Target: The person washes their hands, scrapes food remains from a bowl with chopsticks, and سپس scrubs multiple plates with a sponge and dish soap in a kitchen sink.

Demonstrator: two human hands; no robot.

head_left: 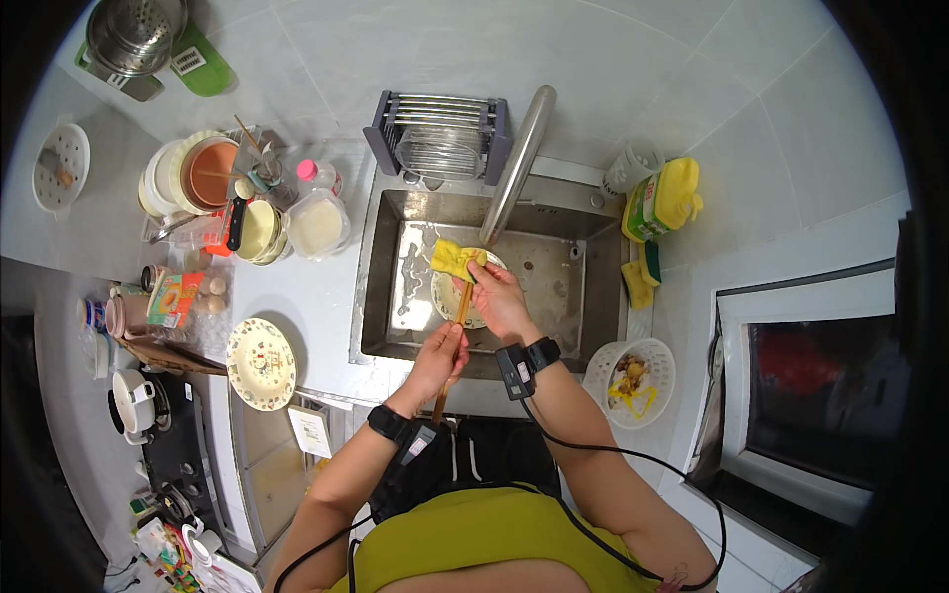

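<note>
My left hand (436, 363) grips a pair of wooden chopsticks (463, 305) partway along, with their lower ends sticking out towards my body. A yellow sponge (451, 258) with some green showing is pinched in my right hand (503, 296), at the upper end of the chopsticks. The sponge hides their tips. Both hands are over the stainless steel sink (549, 311). Beneath them a cream patterned plate (445, 304) lies on the wet sink floor, partly covered by the hands and sponge.
A thick metal faucet (523, 156) reaches over the sink from behind. At the back stands a dish rack (445, 111). To the right are a yellow detergent bottle (663, 200), sponges (639, 285) and a white scrap basket (660, 400). A patterned plate (261, 363) and stacked bowls (259, 233) are left.
</note>
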